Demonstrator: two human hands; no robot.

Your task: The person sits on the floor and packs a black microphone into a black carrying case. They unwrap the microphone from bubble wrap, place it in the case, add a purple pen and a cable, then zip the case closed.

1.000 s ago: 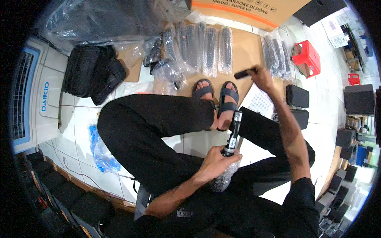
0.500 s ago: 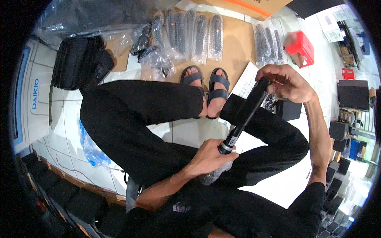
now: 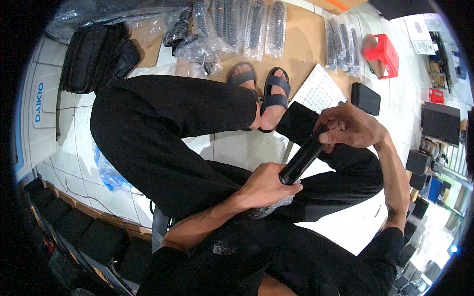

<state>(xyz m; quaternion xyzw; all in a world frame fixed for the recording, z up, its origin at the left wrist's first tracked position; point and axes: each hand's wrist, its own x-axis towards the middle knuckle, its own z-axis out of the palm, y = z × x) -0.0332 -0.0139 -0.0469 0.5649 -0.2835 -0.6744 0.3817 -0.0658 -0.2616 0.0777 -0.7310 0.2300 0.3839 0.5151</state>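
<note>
A black tubular handle, apparently a handheld microphone [image 3: 300, 161], runs slantwise between my two hands over my lap. My left hand [image 3: 266, 186] is closed around its lower end, where clear bubble wrap [image 3: 270, 208] bulges out below the fingers. At the upper end, the fingers and thumb of my right hand [image 3: 349, 129] pinch the black tube. The lowest part of the microphone is hidden inside my left hand and the wrap.
Bubble-wrapped black items [image 3: 255, 29] lie in a row on cardboard beyond my sandals. A dotted white sheet [image 3: 320, 90] and a black case [image 3: 366, 98] sit to their right, near a red stool [image 3: 386, 56]. Black cases [image 3: 94, 58] are stacked at far left.
The wide black tube has slid down to my left hand, covering the thin section and silver ring seen before. My right hand has come lower and closer to my left.
</note>
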